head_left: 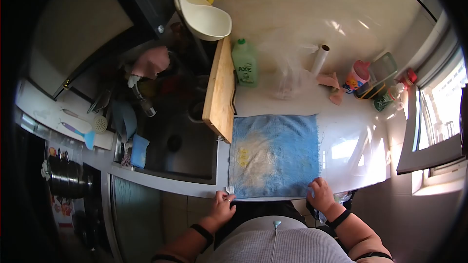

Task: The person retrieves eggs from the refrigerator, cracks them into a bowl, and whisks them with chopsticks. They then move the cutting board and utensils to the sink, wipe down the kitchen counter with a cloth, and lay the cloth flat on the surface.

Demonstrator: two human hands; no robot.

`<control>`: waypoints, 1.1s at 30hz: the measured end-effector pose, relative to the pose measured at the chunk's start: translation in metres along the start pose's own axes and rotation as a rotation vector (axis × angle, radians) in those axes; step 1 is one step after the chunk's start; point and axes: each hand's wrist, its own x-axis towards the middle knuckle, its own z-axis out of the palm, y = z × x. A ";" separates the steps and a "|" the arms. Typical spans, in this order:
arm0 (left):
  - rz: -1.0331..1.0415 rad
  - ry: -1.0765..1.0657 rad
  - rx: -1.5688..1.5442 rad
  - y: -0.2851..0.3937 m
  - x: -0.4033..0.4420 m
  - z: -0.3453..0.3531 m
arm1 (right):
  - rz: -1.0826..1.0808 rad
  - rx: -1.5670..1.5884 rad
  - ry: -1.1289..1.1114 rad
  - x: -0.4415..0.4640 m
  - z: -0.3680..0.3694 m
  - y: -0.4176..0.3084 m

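A blue towel [292, 151] with a faded, whitish patch lies spread flat on the white counter. My left hand [224, 208], with a ring on one finger, is closed on its near left corner, beside a small white tag. At the near right corner, the curled fingers of my right hand [321, 197] pinch the towel's edge. Dark bands circle both wrists.
Left of the towel stands a wooden cutting board [218, 92] by the dark sink [170, 160]. Behind are a green AXE bottle [245, 65], a plastic bag [287, 75], a white roll [320, 58] and a pink container [358, 75]. A white ladle [207, 21] hangs above.
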 end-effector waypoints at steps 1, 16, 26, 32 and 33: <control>-0.018 0.009 0.003 0.002 -0.001 -0.001 | -0.205 0.015 0.019 0.004 0.007 0.000; -0.015 0.252 -0.039 -0.089 -0.044 -0.038 | -0.156 -0.131 -0.131 0.033 0.040 -0.021; 0.150 0.150 -0.074 -0.184 -0.001 -0.115 | 0.061 -0.211 0.301 0.040 0.078 -0.053; 0.359 -0.030 -0.105 -0.109 0.051 -0.103 | 0.247 -0.295 0.246 0.113 0.046 -0.005; 0.382 -0.083 -0.097 -0.094 0.061 -0.096 | 0.262 -0.298 0.257 0.124 0.044 0.012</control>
